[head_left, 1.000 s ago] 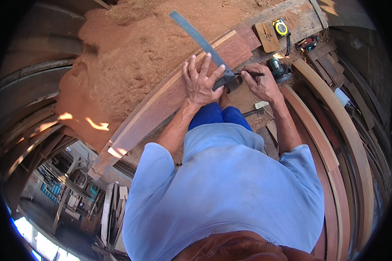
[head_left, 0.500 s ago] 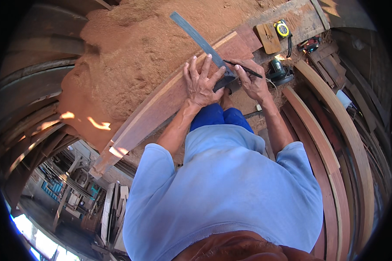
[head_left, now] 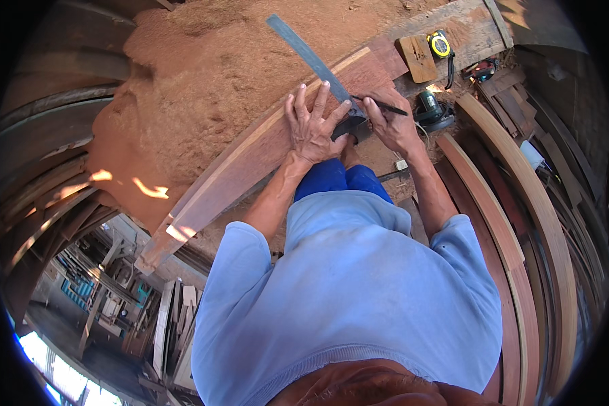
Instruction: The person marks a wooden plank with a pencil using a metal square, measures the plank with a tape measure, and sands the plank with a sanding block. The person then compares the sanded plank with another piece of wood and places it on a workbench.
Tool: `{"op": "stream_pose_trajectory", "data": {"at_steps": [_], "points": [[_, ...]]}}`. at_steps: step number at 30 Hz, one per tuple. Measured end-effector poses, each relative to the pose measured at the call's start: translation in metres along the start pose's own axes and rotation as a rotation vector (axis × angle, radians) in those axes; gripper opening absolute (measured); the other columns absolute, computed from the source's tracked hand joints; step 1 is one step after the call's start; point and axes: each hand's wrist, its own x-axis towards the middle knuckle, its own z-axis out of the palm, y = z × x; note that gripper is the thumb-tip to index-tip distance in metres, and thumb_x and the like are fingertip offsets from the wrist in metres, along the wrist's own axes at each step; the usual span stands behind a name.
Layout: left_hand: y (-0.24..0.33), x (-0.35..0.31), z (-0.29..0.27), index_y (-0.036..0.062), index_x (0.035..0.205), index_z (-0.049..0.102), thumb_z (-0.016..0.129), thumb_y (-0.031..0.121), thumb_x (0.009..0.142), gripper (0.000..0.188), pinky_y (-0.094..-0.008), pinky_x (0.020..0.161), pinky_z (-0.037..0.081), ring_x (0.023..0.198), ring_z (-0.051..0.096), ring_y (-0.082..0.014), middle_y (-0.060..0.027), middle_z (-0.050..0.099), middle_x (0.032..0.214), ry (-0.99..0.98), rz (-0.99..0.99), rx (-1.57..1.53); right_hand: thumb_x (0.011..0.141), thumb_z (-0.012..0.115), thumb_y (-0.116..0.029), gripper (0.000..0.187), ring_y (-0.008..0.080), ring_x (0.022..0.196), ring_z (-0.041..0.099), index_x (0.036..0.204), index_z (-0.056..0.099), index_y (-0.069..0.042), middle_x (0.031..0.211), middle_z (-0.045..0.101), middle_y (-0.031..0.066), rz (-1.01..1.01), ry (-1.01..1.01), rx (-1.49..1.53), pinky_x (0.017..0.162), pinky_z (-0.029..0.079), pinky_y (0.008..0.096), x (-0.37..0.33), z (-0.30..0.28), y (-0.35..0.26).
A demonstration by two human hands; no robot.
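A try square [head_left: 304, 51] lies across a long reddish wooden board [head_left: 250, 160], its thin metal blade reaching past the far edge. My left hand [head_left: 310, 132] holds the square against the board, fingers spread over the wood and blade, thumb by the dark stock [head_left: 350, 124] at the near edge. In my right hand [head_left: 394, 125] is a dark pencil [head_left: 384, 104], pinched between thumb and fingers. Its tip is beside the blade, close to the stock; whether it touches the wood I cannot tell.
A yellow tape measure [head_left: 440, 44] and a small wood block [head_left: 418, 59] rest on a plank at the far right. Below them sits a dark green power tool [head_left: 432, 111]. Long curved timbers [head_left: 528, 196] line my right side. Sawdust [head_left: 203, 95] covers the ground beyond the board.
My right hand and the pencil have shifted very slightly near the blade. The left hand keeps its hold on the square, and the view has moved a little.
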Motion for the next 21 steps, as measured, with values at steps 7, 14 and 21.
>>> {"op": "stream_pose_trajectory", "data": {"at_steps": [7, 14, 21], "points": [[0.000, 0.001, -0.003, 0.0390, 0.139, 0.066, 0.087, 0.044, 0.064, 0.078, -0.0729, 0.118, 0.019, 0.150, 0.024, -0.0532, -0.0142, 0.034, 0.169, -0.029, -0.002, -0.006, 0.099, 0.068, -0.011, 0.017, 0.0301, 0.089, 0.070, 0.110, 0.078, -0.003, 0.095, 0.074, 0.0157, 0.269, -0.075, 0.131, 0.079, 0.056, 0.0419, -0.006, -0.019, -0.012], [0.000, 0.003, -0.003, 0.0383, 0.134, 0.070, 0.085, 0.048, 0.064, 0.072, -0.0741, 0.118, 0.019, 0.149, 0.024, -0.0532, -0.0144, 0.035, 0.167, -0.020, 0.007, 0.024, 0.099, 0.069, -0.015, 0.021, 0.0304, 0.093, 0.072, 0.115, 0.078, -0.004, 0.102, 0.077, 0.0162, -0.027, 0.079, 0.085, 0.083, 0.057, 0.0405, 0.042, 0.026, -0.010], [0.000, -0.001, 0.000, 0.0393, 0.137, 0.068, 0.082, 0.042, 0.065, 0.073, -0.0733, 0.118, 0.020, 0.150, 0.024, -0.0520, -0.0131, 0.034, 0.169, 0.012, -0.005, -0.003, 0.099, 0.067, -0.015, 0.021, 0.0350, 0.092, 0.070, 0.112, 0.077, -0.001, 0.100, 0.075, 0.0183, 0.079, -0.113, 0.030, 0.083, 0.056, 0.0435, 0.006, -0.008, -0.012]]}}
